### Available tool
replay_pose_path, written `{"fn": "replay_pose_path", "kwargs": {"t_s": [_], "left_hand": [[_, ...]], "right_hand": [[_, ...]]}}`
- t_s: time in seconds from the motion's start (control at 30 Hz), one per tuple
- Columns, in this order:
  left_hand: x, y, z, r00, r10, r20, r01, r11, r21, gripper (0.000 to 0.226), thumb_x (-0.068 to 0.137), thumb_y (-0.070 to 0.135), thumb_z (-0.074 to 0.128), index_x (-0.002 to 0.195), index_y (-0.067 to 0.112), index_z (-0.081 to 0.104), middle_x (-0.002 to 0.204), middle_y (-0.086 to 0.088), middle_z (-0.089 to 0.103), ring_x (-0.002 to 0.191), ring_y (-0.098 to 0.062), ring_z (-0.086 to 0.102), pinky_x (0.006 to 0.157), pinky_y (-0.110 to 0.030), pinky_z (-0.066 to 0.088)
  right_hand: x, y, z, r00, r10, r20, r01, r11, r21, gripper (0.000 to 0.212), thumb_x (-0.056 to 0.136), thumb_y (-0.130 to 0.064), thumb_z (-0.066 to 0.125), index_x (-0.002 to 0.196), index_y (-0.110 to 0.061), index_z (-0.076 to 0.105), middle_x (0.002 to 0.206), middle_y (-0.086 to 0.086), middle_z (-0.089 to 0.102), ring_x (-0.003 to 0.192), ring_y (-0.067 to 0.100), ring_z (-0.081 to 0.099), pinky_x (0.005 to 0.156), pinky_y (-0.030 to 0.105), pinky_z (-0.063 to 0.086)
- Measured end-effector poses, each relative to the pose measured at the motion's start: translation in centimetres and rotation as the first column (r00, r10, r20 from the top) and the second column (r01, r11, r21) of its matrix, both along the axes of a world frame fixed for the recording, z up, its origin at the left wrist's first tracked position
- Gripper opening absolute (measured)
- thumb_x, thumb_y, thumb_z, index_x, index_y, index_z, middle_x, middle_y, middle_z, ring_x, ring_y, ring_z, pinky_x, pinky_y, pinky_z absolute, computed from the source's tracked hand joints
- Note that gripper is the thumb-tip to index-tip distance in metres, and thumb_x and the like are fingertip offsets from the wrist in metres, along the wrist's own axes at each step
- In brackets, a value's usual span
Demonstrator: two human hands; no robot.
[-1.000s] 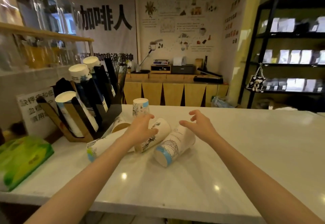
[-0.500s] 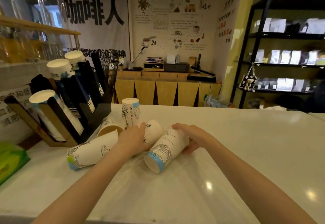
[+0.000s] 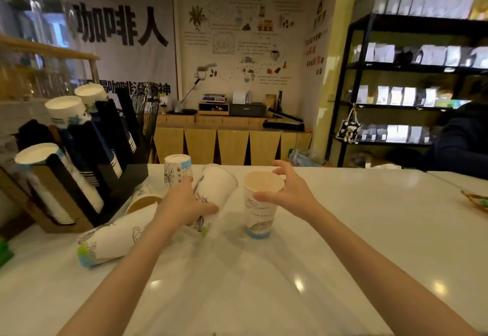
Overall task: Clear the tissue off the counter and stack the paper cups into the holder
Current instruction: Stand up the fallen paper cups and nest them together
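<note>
Paper cup with the blue band (image 3: 260, 203) now stands upright on the table (image 3: 343, 230); half a second ago it lay on its side. The right hand (image 3: 289, 193) has released its grip beside the rim. The left hand (image 3: 184, 203) is grasping a tilted cup (image 3: 215, 190), probably to nest them for the holder (image 3: 79, 166).

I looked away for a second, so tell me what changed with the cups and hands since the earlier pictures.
The blue-banded cup that lay on its side now stands upright, mouth up; the right hand has tipped it up and is opening off its rim. The left hand has lifted its cup off the counter. The upside-down cup, the lying cup and the holder are unchanged.
</note>
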State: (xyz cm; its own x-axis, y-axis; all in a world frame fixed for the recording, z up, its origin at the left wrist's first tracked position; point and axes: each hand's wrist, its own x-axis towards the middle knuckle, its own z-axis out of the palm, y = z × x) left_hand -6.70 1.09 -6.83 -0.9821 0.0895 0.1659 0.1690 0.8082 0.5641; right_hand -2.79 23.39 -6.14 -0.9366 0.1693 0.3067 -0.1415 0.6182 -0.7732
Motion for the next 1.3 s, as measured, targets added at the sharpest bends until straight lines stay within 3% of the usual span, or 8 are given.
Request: {"fn": "replay_pose_path", "kwargs": {"t_s": [0.17,0.33,0.43,0.53,0.73,0.93,1.07,1.3], "left_hand": [[1.5,1.0,3.7,0.985,-0.055,-0.163,0.112,0.923,0.367,0.088,0.066,0.032,0.077,0.137,0.015,0.028,0.131,-0.01,0.053,0.109,-0.024,0.053,0.087,-0.039,0.046],[1.9,3.1,6.3,0.93,-0.09,-0.356,0.273,0.819,0.505,0.081,0.062,0.021,0.08,0.129,0.015,0.036,0.127,-0.006,0.053,0.108,-0.018,0.051,0.081,-0.03,0.046],[1.5,4.7,6.8,0.918,-0.123,-0.378,0.334,0.752,0.568,0.08,0.059,0.02,0.082,0.126,0.017,0.038,0.126,-0.006,0.054,0.111,-0.021,0.052,0.085,-0.035,0.049],[1.0,6.4,6.2,0.937,-0.197,-0.289,0.34,0.708,0.619,0.079,0.061,0.016,0.081,0.127,0.016,0.037,0.128,-0.007,0.054,0.114,-0.023,0.053,0.085,-0.034,0.049],[0.0,8.2,2.2,0.943,-0.279,-0.181,0.333,0.786,0.521,0.085,0.061,0.016,0.08,0.132,0.015,0.033,0.132,-0.007,0.049,0.12,-0.022,0.047,0.084,-0.029,0.042],[-1.0,8.3,1.2,0.927,-0.367,-0.073,0.341,0.747,0.571,0.081,0.064,0.022,0.08,0.131,0.016,0.035,0.133,-0.005,0.049,0.118,-0.019,0.046,0.089,-0.032,0.045],[-1.0,8.3,0.3,0.926,-0.375,-0.048,0.338,0.765,0.548,0.084,0.064,0.028,0.079,0.133,0.018,0.033,0.137,-0.004,0.047,0.112,-0.014,0.043,0.087,-0.028,0.04],[-0.8,7.3,1.0,0.922,-0.386,-0.001,0.334,0.797,0.503,0.097,0.068,0.033,0.076,0.143,0.019,0.016,0.148,-0.007,0.035,0.133,-0.024,0.037,0.104,-0.039,0.036]], "right_hand": [[0.6,0.1,-0.3,1.0,-0.011,-0.009,0.011,0.999,-0.042,0.092,0.065,-0.035,0.079,0.14,-0.022,0.026,0.137,0.005,0.044,0.119,0.023,0.046,0.085,0.031,0.042],[0.8,-0.2,-0.4,1.0,0.021,-0.002,-0.021,0.997,-0.081,0.093,0.068,-0.031,0.078,0.142,-0.021,0.022,0.138,0.005,0.042,0.122,0.025,0.045,0.09,0.034,0.042],[0.9,-0.4,-0.3,0.998,0.058,0.002,-0.058,0.993,-0.099,0.098,0.066,-0.032,0.079,0.142,-0.023,0.018,0.139,0.004,0.042,0.122,0.024,0.046,0.095,0.038,0.045],[1.0,-0.5,-0.2,0.997,0.078,0.007,-0.077,0.987,-0.139,0.103,0.067,-0.028,0.079,0.145,-0.022,0.013,0.141,0.004,0.04,0.124,0.024,0.047,0.098,0.04,0.045],[0.4,-0.8,-0.3,0.995,0.099,-0.002,-0.097,0.977,-0.19,0.105,0.067,-0.022,0.079,0.145,-0.024,0.009,0.148,0.004,0.036,0.129,0.025,0.044,0.099,0.042,0.043],[0.0,-0.5,-0.9,0.995,0.095,-0.018,-0.097,0.965,-0.243,0.1,0.065,-0.016,0.079,0.143,-0.024,0.017,0.14,0.002,0.042,0.124,0.021,0.045,0.09,0.033,0.047],[-0.2,-0.2,-1.2,0.996,0.085,-0.002,-0.083,0.965,-0.249,0.106,0.065,-0.014,0.08,0.145,-0.023,0.012,0.147,0.005,0.036,0.131,0.024,0.038,0.101,0.04,0.042],[0.2,0.1,0.4,0.993,0.114,0.008,-0.112,0.983,-0.146,0.117,0.063,-0.018,0.082,0.146,-0.022,0.001,0.151,0.009,0.028,0.133,0.026,0.035,0.1,0.034,0.036]]}}
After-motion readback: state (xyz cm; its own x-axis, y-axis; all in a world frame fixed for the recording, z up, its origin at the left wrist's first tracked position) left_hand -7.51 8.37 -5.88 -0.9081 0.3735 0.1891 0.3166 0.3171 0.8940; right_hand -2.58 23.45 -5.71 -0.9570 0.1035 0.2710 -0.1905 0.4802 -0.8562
